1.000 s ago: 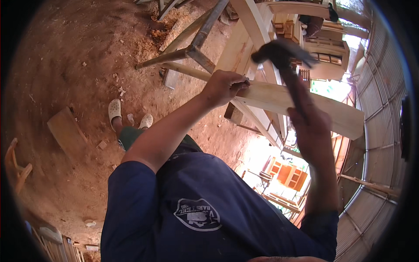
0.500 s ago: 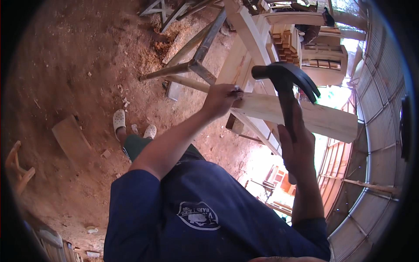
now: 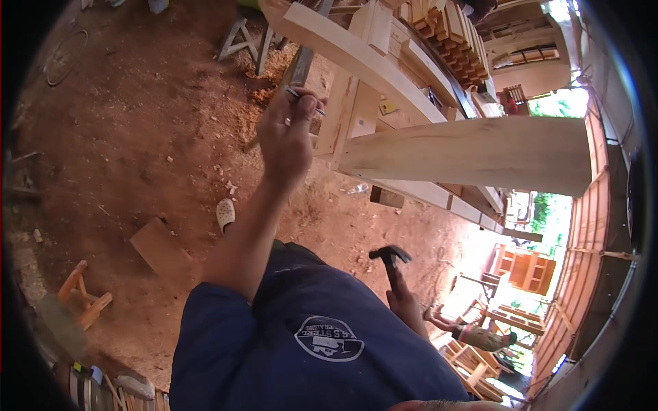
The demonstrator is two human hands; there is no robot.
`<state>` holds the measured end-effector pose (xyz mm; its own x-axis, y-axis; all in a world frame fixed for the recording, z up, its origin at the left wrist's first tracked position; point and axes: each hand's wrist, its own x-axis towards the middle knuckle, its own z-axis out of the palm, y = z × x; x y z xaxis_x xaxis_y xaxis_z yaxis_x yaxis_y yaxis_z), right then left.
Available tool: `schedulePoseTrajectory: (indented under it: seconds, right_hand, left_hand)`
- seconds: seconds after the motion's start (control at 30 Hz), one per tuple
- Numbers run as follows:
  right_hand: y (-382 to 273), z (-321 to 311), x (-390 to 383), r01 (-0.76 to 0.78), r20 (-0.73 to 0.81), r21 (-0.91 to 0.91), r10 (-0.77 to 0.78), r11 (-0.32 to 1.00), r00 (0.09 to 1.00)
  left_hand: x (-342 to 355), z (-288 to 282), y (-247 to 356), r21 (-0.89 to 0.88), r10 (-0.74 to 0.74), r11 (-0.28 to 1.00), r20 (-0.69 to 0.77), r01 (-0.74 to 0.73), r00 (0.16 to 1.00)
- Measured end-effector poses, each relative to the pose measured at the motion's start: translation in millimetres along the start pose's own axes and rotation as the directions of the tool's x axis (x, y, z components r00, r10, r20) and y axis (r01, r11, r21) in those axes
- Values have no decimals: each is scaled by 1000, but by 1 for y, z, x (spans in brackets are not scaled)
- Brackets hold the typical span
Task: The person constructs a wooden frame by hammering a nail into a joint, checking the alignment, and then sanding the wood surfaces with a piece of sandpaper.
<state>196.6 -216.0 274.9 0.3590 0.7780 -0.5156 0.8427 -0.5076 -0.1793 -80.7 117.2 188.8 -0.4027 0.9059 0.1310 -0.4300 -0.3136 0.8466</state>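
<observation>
The left hand (image 3: 286,137) is raised over the dirt floor (image 3: 130,137), its fingers (image 3: 301,103) pinched shut on a thin nail (image 3: 301,97), just left of a pale wooden plank (image 3: 473,152) on the timber frame (image 3: 356,61). Low and near, the right hand (image 3: 406,305) grips a black hammer (image 3: 389,257) by the handle, head up, well apart from the plank

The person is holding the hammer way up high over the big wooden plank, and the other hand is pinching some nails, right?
Not quite. The head view shows the hammer held low, down by the person's side in the right hand, well below the wooden plank. The rest is right: the left hand is raised and pinches thin nails between its fingers.
</observation>
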Motion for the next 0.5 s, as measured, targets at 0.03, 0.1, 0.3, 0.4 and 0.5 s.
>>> schedulePoseTrajectory:
  seconds: [0.03, 0.1, 0.3, 0.4, 0.5]
  right_hand:
    - [19, 14, -4, 53, -42, 92, -49, 994, 998]
    - [59, 31, -11, 27, 3, 98, -28, 995, 1000]
    - [103, 85, -14, -179, 104, 247, 158, 952, 982]
    - [72, 93, -2, -270, 130, 300, 241, 915, 962]
    - [67, 142, 21, -52, -145, 497, 143, 866, 979]
  left_hand:
    - [3, -2, 7, 157, -59, 987, 147, 36, 987]
    - [-11, -6, 1, 324, -194, 943, 362, 73, 912]
    - [-56, 1, 2, 461, -278, 885, 414, 63, 867]
    - [-40, -7, 8, 484, -287, 875, 466, 30, 837]
    - [-17, -13, -2, 457, -357, 885, 538, 92, 763]
